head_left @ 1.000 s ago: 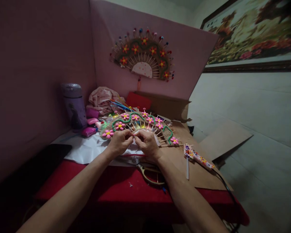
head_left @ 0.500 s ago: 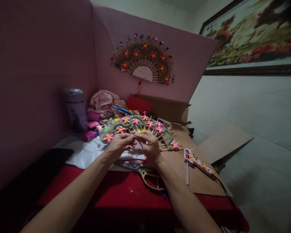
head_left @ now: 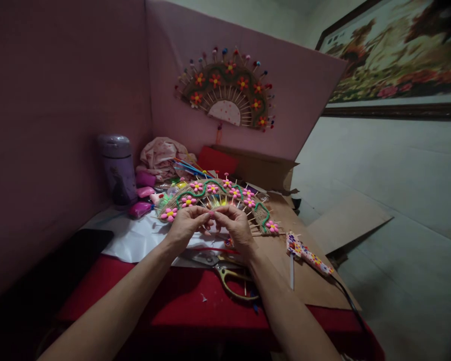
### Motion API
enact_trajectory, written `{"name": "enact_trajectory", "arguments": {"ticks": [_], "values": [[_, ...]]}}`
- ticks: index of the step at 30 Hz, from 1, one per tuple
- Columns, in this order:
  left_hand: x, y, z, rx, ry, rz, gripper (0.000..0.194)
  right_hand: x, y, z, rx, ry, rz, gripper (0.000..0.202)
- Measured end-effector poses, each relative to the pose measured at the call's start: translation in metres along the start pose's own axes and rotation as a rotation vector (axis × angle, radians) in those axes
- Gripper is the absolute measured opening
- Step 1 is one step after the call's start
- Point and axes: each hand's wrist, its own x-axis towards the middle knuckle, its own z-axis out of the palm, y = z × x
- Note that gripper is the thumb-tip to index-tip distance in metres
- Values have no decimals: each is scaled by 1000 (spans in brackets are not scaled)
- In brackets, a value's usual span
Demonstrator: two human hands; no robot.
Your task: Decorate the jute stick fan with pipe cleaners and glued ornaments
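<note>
My left hand and my right hand meet fingertip to fingertip at the near edge of the fan. Both are closed in a pinch around a small pink piece, mostly hidden by the fingers; it looks like modelling clay. Just beyond them lies a twine-wrapped stick fan with pink flowers, a wavy green cord and pink-tipped sticks. Below my right hand, gold-handled scissors lie partly under the wrist. A flower-patterned glue gun rests to the right.
On the left stand a purple bottle and pink clay packets by white paper. Cardboard covers the table's right side. A finished-looking fan hangs on the pink board behind. The glue gun's cord runs over the right edge.
The view has shifted slightly. My fingertips have drawn closer together, the right hand's fingers are lower, and the pink piece between them shows more.
</note>
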Motion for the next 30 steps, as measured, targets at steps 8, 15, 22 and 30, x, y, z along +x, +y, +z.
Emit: {"name": "enact_trajectory", "arguments": {"ticks": [8, 15, 22, 30], "values": [[0, -4, -2, -26, -33, -32, 31, 0, 4, -5, 42, -69, 89, 20], [-2, -3, 0, 3, -25, -22, 31, 1, 6, -8, 62, -117, 135, 19], [-2, -4, -1, -29, -71, -47, 31, -1, 6, -7, 175, -155, 213, 18], [-2, -5, 1, 56, 17, -12, 33, -1, 4, -4, 40, -165, 124, 20]]}}
